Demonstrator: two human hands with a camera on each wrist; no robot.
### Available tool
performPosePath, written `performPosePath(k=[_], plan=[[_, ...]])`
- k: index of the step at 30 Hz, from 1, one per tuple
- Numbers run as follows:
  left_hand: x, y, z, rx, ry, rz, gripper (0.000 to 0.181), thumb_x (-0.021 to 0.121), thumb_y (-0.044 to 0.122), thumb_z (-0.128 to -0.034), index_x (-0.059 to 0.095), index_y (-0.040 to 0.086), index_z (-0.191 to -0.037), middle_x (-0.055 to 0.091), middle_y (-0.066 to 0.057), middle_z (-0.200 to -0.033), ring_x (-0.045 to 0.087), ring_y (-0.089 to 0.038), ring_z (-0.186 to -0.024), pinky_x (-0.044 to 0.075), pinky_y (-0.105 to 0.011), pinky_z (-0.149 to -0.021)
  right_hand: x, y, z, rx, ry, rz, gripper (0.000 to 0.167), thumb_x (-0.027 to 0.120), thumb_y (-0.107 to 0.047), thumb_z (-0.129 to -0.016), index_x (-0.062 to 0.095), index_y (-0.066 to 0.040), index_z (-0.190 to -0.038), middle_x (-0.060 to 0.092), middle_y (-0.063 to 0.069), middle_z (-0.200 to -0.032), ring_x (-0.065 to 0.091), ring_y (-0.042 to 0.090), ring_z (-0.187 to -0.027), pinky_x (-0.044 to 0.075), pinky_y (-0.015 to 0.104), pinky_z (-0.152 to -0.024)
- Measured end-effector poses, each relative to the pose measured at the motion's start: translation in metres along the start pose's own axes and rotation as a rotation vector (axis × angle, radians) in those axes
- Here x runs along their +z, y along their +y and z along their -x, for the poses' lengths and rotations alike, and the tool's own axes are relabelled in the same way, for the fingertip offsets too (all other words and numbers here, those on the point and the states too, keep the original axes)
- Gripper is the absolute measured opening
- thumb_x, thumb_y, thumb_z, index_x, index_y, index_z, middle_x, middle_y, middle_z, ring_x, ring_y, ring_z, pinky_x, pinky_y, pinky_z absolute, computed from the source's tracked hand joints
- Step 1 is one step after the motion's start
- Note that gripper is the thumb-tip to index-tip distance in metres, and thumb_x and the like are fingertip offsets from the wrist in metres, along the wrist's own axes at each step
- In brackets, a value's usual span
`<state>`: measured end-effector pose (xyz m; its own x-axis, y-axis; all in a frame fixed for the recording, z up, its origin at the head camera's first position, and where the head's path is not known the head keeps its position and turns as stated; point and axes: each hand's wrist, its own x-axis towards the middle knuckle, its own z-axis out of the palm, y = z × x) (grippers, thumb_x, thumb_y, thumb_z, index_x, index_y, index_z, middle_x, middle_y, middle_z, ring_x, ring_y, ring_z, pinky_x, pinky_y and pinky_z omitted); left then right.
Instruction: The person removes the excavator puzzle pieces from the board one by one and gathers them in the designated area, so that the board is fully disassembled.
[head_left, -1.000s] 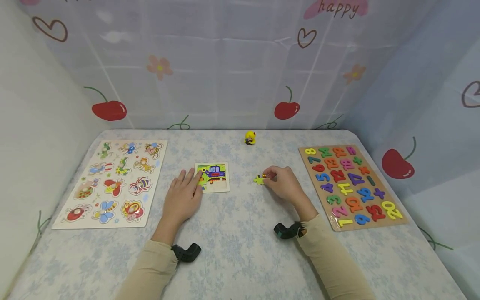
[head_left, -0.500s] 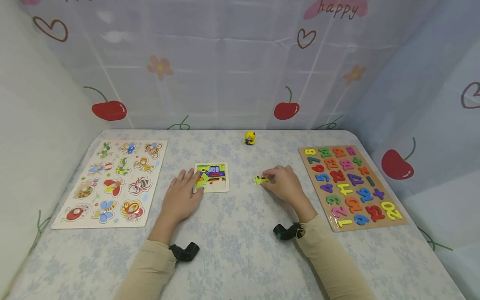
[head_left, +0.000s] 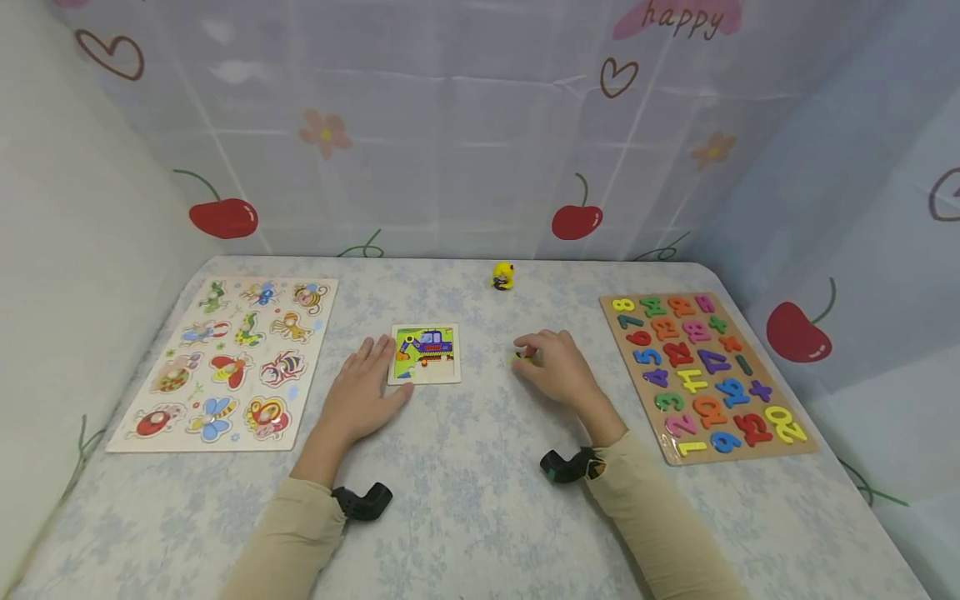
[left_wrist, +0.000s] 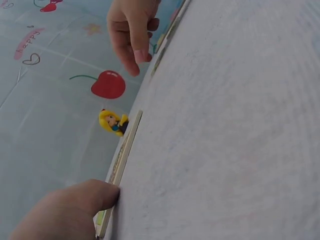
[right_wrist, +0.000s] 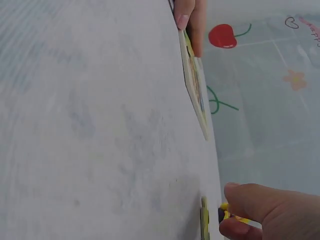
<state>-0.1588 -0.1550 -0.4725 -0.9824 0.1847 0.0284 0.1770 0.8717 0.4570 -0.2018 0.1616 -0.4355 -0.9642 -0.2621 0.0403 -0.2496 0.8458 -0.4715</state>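
Note:
A small square puzzle board [head_left: 457, 357] with a blue and purple excavator picture lies mid-table. My left hand [head_left: 358, 398] rests flat at its left side, fingers straight, thumb spread by the near left corner. In the left wrist view, that thumb [left_wrist: 97, 194] touches the board's edge. To the right of the board, my right hand [head_left: 558, 371] hovers over a green puzzle piece [head_left: 517, 357], mostly hidden beneath the fingers. From the right wrist, the piece [right_wrist: 204, 220] shows edge-on against the table, with thumb and finger spread apart above it.
A large insect puzzle board [head_left: 217, 446] lies at the left, a number puzzle board [head_left: 678, 458] at the right. Toward the back edge stands a small yellow figurine [head_left: 502, 276]. A patterned curtain [head_left: 450, 167] hangs behind the patterned tablecloth [head_left: 465, 500].
My left fingers have slid back from the excavator picture to the board's left side. My right hand has shifted slightly left over the green piece and loosened from it, hiding more of it.

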Motion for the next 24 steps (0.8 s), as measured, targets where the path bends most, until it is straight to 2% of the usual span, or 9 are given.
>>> performPosePath(k=[10,14,19,24], plan=[[0.003,-0.003,0.001,-0.022,0.001,-0.075,0.087,0.050,0.056,-0.0951,0.019,0.006,-0.159,0.017,-0.010,-0.167,0.008,-0.034,-0.156,0.009,-0.054,-0.126,0.021,-0.036,-0.013,-0.058,-0.063,-0.105,0.032,0.069,-0.031,-0.094,0.070,-0.018,-0.123,0.066,-0.003,-0.098,0.049,0.019,-0.092,0.043,0.033,-0.077],[0.005,-0.004,0.001,-0.023,0.001,-0.080,0.086,0.049,0.057,-0.0951,0.019,0.007,-0.159,0.017,-0.009,-0.167,0.009,-0.033,-0.156,0.010,-0.053,-0.126,0.031,-0.054,-0.019,-0.108,-0.102,-0.105,0.032,0.069,-0.031,-0.094,0.070,-0.019,-0.123,0.065,-0.004,-0.097,0.048,0.018,-0.092,0.043,0.032,-0.078],[0.005,-0.006,0.001,-0.024,-0.001,-0.079,0.084,0.049,0.054,-0.0951,0.020,0.007,-0.159,0.017,-0.009,-0.167,0.009,-0.032,-0.156,0.010,-0.053,-0.126,0.044,-0.073,-0.027,-0.177,-0.141,-0.084,0.033,0.067,-0.034,-0.095,0.069,-0.023,-0.126,0.062,-0.007,-0.093,0.046,0.016,-0.089,0.040,0.029,-0.074],[0.004,-0.005,0.002,-0.022,0.000,-0.072,0.082,0.049,0.052,-0.0957,0.021,0.008,-0.159,0.018,-0.009,-0.167,0.009,-0.031,-0.156,0.010,-0.052,-0.126,0.055,-0.088,-0.034,-0.234,-0.175,-0.064,0.034,0.065,-0.035,-0.096,0.067,-0.024,-0.129,0.060,-0.007,-0.095,0.044,0.016,-0.088,0.038,0.027,-0.071]])
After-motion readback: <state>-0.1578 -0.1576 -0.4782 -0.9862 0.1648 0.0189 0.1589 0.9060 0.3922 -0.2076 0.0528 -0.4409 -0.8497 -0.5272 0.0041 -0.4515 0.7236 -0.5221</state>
